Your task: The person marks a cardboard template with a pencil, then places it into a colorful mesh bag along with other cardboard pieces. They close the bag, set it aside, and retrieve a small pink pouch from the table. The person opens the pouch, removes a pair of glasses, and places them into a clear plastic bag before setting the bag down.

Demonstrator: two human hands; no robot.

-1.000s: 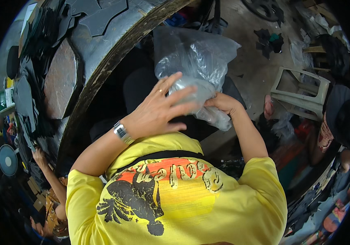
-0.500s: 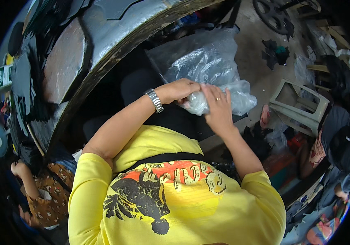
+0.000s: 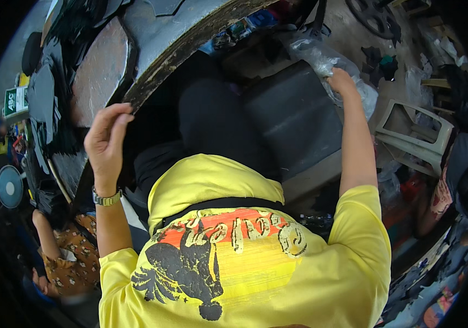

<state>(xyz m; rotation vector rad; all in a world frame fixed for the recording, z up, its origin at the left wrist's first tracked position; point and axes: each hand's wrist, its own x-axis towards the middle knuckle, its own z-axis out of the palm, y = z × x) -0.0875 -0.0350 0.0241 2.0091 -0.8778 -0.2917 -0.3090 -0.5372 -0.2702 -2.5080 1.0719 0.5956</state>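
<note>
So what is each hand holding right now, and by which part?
The right hand grips the clear plastic bag at its lower bunched part. The left hand is raised by the table edge, fingers curled, holding nothing visible.

Yellow shirt (image 3: 256, 284) with orange band and black print. Clear plastic bag (image 3: 327, 60) at one o'clock. Grey, brown-patched table (image 3: 97, 71) at ten o'clock.

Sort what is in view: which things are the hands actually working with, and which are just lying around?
In hand:
- clear plastic bag, gripped by the right hand
- table edge, nearest the raised, empty left hand

Lying about:
- dark cut pieces on the table
- grey seat cushion
- pale plastic frame on the floor
</note>
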